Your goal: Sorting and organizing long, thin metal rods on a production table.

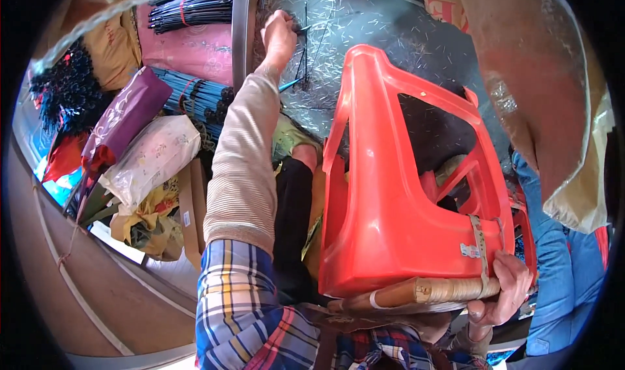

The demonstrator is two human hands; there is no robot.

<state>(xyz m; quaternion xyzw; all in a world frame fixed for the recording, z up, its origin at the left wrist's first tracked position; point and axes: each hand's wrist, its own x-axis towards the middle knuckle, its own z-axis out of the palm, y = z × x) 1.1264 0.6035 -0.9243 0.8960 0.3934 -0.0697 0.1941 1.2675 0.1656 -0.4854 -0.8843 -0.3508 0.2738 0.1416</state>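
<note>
My left hand (280, 39) is stretched far forward, its fingers curled closed at the dark work surface. Whatever it pinches is too small to make out. Beside it lie thin dark sticks (305, 48), and a blue pointed stick (290, 84) is near my wrist. A red plastic stool (384, 194) is tipped on its side in front of me, legs pointing away. A brown layered pad (449, 290) is strapped against its seat. My right hand (508, 290) is closed round the stool's right edge at the pad, with the fingers on the red plastic.
Bundles of dark rods (191, 11) and blue rods (189, 91) lie at the left. A purple package (127, 113) and a white flowered bag (153, 158) are nearer. Pale slivers litter the grey surface (384, 28). A brown plastic-wrapped sheet (527, 64) hangs at the right.
</note>
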